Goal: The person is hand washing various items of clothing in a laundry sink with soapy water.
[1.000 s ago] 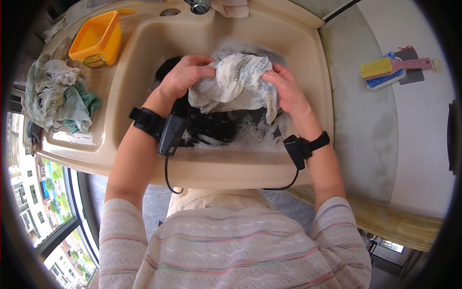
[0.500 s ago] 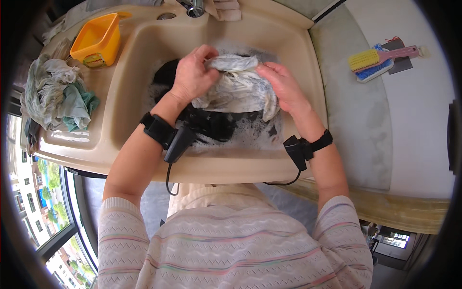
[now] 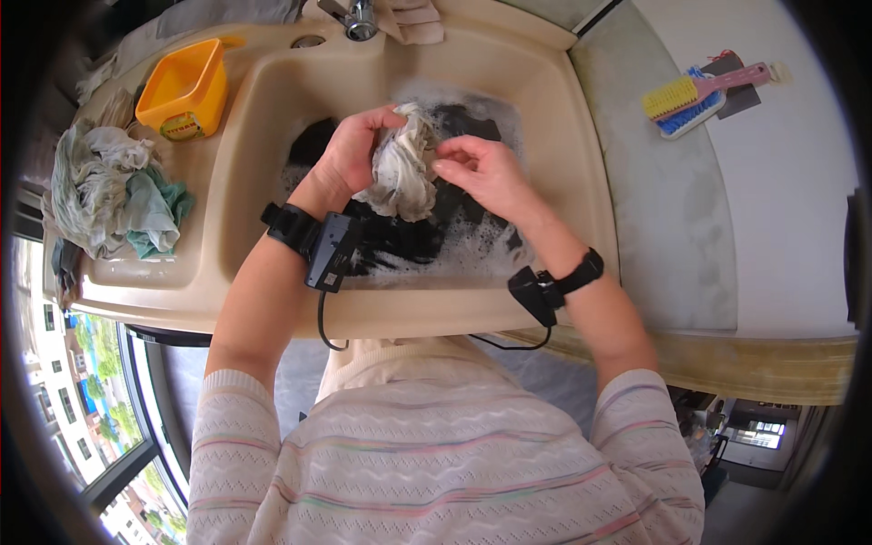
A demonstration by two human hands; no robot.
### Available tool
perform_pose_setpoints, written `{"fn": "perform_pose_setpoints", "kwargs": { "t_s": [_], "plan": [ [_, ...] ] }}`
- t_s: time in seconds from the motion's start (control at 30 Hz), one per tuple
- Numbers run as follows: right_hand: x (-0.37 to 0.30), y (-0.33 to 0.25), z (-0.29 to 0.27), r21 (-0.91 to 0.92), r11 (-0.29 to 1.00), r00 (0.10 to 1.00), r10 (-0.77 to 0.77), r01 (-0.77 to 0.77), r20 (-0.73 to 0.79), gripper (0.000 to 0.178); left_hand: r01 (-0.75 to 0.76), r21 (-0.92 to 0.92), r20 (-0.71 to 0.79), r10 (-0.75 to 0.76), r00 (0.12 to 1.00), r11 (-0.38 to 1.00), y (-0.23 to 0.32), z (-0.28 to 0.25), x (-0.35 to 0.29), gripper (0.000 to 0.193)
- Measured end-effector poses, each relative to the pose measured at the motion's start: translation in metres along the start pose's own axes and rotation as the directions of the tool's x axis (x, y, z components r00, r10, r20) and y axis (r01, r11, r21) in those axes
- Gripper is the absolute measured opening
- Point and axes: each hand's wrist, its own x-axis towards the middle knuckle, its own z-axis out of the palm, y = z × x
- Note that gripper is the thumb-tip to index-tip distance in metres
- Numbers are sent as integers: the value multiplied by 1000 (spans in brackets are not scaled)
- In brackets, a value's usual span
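Observation:
A wet white cloth with a faint grey pattern hangs bunched over the sudsy water. My left hand is closed on its upper left side, thumb at the top. Beside the cloth's right edge is my right hand, its fingers bent and the thumb a little apart from them. The fingertips are at or just off the fabric; I cannot tell whether they touch. Below lies dark clothing, partly under water and foam in the beige sink basin.
A yellow-orange plastic basket stands on the left ledge. Nearer lies a heap of pale and green wet cloths. The tap is at the back, by a folded cloth. Two scrubbing brushes lie on the right counter.
The cloth, stretched between both hands before, is now gathered into a hanging bunch at my left hand. My right hand has moved left and come off the cloth's right end.

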Motion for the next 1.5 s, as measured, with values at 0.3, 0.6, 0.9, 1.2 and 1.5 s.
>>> {"fn": "perform_pose_setpoints", "kwargs": {
  "t_s": [0.3,0.6,0.9,1.2,1.5],
  "plan": [
    [11,18,-3,-4,998,986,63,-63,152,20,-16,-34,121,20,992,999,3,1,-1,33],
    [-7,-24,-126,521,811,900,-15,265,-435,15,141,410,-146,-87,985,901,3,-7,-2,32],
    [-14,11,-148,475,846,757,142,242,-638,14,278,948,-222,-303,927,156,11,-8,-7,52],
    [-8,21,-60,-8,987,983,-164,164,-78,41,-108,873,187,-122,975,476,-8,7,-6,29],
    [-7,31,-37,-315,948,943,70,38,326,14,168,961,-71,-391,918,221,-11,3,-8,39]
  ]
}}
